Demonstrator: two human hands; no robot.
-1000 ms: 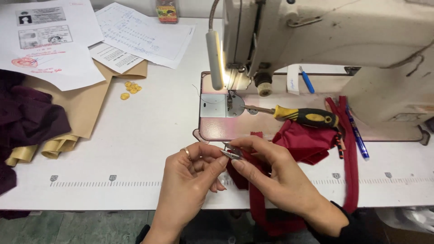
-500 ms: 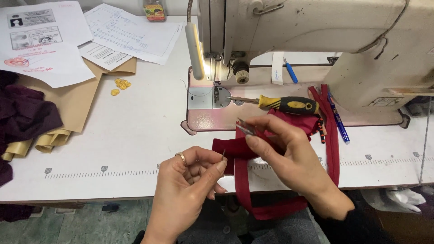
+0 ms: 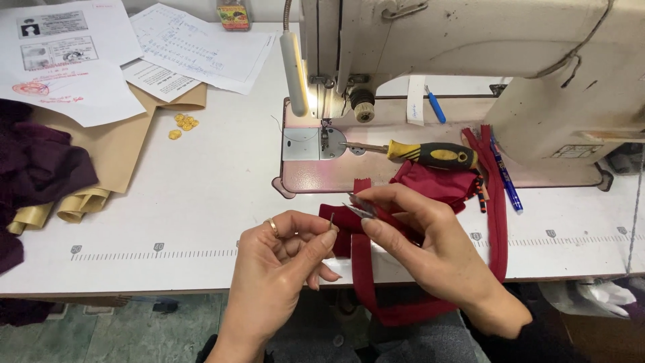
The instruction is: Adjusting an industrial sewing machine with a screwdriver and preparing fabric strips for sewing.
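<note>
**Closely pinched: a small metal piece at the red strip**

Thin and silvery, the small metal piece [image 3: 332, 220] is sticking up from the left hand [image 3: 282, 259], thumb and forefinger closing tight on it. Just beside it, the right hand [image 3: 430, 245] is pinching small metal tweezers [image 3: 359, 210] over the dark red fabric strip [image 3: 363, 269], which is hanging off the white table [image 3: 201, 202] before the sewing machine [image 3: 470, 40].

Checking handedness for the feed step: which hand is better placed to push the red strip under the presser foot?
Likely right. The right hand already lies on the red strip, pinching small metal tweezers just below the presser foot. The left hand sits off the fabric, pinching a tiny needle-like piece.
</note>
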